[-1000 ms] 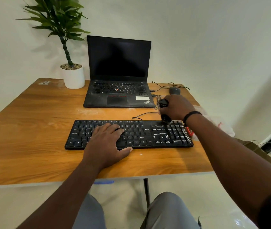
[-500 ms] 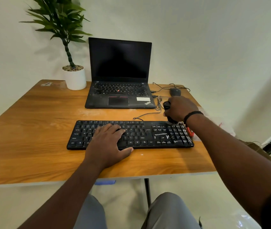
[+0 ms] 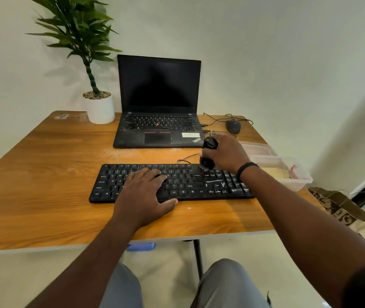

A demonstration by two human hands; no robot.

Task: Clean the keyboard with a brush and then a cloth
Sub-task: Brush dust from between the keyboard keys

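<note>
Head view. The keyboard (image 3: 172, 183), a black full-size board, lies flat on the wooden table (image 3: 43, 174), parallel to the near edge and just in front of the laptop (image 3: 158, 130). The left hand (image 3: 143, 196) rests spread, palm down, on the letter keys, pinning the board. The right hand (image 3: 226, 154) has its fingers curled round a dark brush (image 3: 208, 155) held upright, with the pale bristle end at the far row of keys above the pale, dusty right-hand block; whether the bristles touch the keycaps cannot be told from this angle.

Handling, as judged: the board looks light and rigid and would likely slide on the smooth wood under sideways strokes, hence the flat left palm; its keycaps sit loosely enough to call for light sweeps. The brush handle appears stiff and short, best gripped at mid-handle as shown.

Room: open table lies to the left and in front. On the right, a clear plastic container (image 3: 288, 172) stands just beside the board at the table's corner, and a cable (image 3: 186, 157) runs behind the board, so strokes toward the far right have little margin.
</note>
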